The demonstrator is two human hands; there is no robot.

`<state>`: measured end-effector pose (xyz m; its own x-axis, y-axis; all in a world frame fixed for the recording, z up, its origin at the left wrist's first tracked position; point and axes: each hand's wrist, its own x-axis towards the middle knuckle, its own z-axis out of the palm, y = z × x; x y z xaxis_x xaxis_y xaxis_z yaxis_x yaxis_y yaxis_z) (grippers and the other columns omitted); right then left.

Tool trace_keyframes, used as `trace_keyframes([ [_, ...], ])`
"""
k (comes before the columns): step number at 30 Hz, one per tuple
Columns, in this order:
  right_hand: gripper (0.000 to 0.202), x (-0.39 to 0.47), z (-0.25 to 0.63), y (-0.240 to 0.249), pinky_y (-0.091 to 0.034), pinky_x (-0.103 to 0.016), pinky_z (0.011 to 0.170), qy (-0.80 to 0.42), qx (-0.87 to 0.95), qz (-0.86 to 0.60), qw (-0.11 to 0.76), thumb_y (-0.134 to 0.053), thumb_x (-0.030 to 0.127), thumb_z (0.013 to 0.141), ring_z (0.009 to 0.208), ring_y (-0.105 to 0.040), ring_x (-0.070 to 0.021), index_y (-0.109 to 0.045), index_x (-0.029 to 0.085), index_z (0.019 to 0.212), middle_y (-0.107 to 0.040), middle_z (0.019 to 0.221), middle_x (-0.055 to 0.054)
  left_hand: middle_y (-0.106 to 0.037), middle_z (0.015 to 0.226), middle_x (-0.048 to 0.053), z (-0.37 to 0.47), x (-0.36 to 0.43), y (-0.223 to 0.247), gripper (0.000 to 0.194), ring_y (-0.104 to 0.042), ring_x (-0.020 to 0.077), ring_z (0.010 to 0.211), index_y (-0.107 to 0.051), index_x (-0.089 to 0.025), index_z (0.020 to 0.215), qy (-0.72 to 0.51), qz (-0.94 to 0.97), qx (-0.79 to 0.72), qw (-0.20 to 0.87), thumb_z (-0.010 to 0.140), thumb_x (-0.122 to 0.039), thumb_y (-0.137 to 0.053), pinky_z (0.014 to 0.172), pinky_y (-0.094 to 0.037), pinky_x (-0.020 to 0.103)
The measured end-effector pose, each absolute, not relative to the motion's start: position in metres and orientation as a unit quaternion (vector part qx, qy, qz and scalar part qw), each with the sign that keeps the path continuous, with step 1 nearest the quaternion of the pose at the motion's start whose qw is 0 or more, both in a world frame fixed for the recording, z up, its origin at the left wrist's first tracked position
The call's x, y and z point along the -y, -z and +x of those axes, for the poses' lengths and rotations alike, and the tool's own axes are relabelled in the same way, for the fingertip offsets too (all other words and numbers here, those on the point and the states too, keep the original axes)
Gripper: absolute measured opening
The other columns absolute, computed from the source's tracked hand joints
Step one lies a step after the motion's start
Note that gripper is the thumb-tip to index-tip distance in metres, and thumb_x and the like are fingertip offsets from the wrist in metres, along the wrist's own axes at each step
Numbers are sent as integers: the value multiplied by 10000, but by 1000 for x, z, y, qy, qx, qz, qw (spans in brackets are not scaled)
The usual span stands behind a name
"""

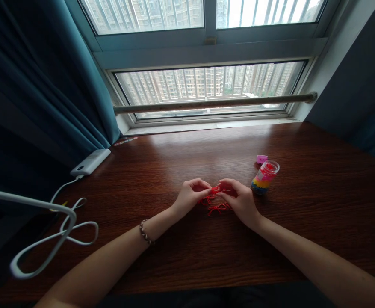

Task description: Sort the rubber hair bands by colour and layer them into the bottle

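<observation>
Dark brown wood-grain table. Red cord loops lying mid-table, toward near edge. Clear jar, layered multicolour contents, right of centre; pink cap beside it, toward far edge. White device at left edge, near far left corner, white cable plugged in, looped along left side. Pale strip at far left corner.

The left hand and the right hand pinch red string between their fingertips, over a brown table. More red string lies just below the grip. A glass jar with bright stripes stands near the grip, on its right, with a pink cap behind it. Well left of the grip are a white box and a white cord.
</observation>
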<state>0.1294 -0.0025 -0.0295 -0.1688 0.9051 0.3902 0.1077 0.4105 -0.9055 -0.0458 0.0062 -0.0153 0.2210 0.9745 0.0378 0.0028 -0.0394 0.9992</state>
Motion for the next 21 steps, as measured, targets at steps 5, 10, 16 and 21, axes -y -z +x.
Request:
trace_keyframes([
  [5,113,-1,132,26,-515,-283,687,-331,647,-417,545,-655,272,706,750,-617,-163,-602,172,711,-634,832,-46,-642,790,55,-47,-8,19,204,-605,141,705,-605,-103,690,-457,585,-432,512,655,-282,-697,668,-494,254],
  [10,65,2,137,23,-470,-249,646,-265,709,-396,521,-603,226,763,690,-586,-136,-661,196,766,-633,759,-24,-618,808,62,-46,-5,21,177,-586,137,721,-610,-103,690,-440,641,-412,476,699,-273,-659,681,-488,257],
  [16,252,6,136,25,-448,-250,643,-214,782,-357,464,-476,214,849,721,-538,-132,-619,227,1056,-555,794,-36,-602,800,65,-45,-3,23,132,-570,147,761,-618,-116,709,-426,702,-404,403,715,-244,-647,684,-473,257],
  [21,266,5,132,27,-431,-258,619,-179,818,-349,420,-451,204,855,687,-492,-126,-614,232,1063,-493,804,-40,-606,810,63,-45,-1,23,129,-572,142,758,-594,-115,655,-430,693,-397,421,702,-218,-655,681,-474,249],
])
